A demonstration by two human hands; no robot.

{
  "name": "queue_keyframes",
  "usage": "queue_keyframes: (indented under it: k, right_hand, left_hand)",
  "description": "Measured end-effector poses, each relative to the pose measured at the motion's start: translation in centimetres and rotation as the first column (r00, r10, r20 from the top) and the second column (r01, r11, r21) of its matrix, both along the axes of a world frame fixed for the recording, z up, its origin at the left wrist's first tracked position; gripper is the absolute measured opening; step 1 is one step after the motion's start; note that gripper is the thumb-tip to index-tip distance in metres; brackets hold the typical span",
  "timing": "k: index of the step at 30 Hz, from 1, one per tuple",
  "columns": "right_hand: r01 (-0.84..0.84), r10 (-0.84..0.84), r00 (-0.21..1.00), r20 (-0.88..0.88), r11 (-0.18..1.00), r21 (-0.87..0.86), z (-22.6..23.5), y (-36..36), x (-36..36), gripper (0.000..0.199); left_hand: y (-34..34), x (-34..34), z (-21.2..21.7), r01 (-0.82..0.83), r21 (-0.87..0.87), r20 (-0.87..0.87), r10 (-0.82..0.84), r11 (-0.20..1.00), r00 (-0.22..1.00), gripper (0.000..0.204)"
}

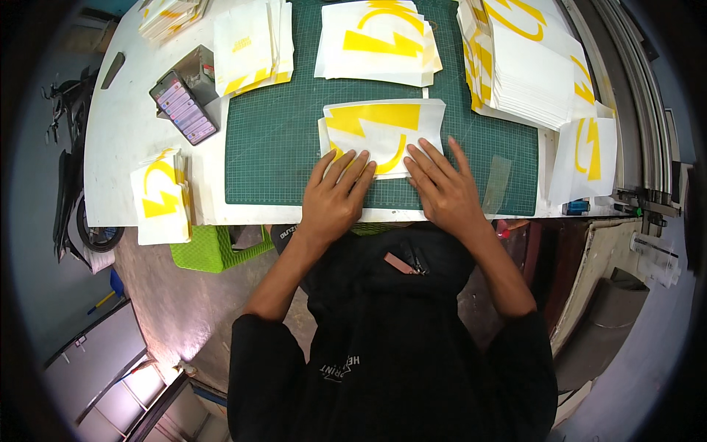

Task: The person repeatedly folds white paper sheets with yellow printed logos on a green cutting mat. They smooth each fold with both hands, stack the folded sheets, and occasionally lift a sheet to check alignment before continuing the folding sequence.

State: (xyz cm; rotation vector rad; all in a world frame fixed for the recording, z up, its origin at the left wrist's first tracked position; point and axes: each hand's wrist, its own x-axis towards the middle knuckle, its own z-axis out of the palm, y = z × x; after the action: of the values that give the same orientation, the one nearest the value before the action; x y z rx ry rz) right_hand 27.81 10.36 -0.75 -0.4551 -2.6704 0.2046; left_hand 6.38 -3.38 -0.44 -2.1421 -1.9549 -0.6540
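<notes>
A phone (184, 107) lies left of the green mat (280, 140). A green basket (210, 250) sits below the mat's left corner.

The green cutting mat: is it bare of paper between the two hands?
No, a white sheet with yellow shapes lies on the green cutting mat, and the left hand and right hand press on its near edge.

A small stack of white sheets (383, 132) printed with bold yellow shapes, a jagged bolt and a curved stroke, lies flat on the green cutting mat (280, 140), near the mat's front edge and about midway along it. The sheets are slightly fanned, so their edges do not line up. The stack's near edge is covered by fingers pressing flat on it.
</notes>
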Motion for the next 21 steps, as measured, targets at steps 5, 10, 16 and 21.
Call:
queue_keyframes:
  k: [5,10,16,21]
  right_hand:
    - [0.020,-0.013,0.996,0.093,0.997,-0.073,0.2,-1.0,0.5,0.045]
    - [0.016,-0.002,0.994,0.113,0.992,-0.122,-0.1,-1.3,0.9,0.051]
    - [0.003,0.008,0.997,0.081,0.991,-0.137,-0.5,-1.3,1.1,0.053]
    - [-0.006,0.017,0.997,0.073,0.990,-0.142,-0.5,-1.2,1.0,0.053]
  left_hand:
    - [-1.2,1.3,-0.2,-0.037,-0.082,0.043,0.041,0.996,0.998,0.039]
    - [-1.8,2.2,-0.1,-0.045,-0.141,0.097,0.059,0.989,0.994,0.050]
    - [-1.9,2.1,-0.3,-0.030,-0.146,0.104,0.046,0.989,0.993,0.053]
    - [-2.1,2.1,-0.4,-0.035,-0.143,0.108,0.051,0.989,0.993,0.054]
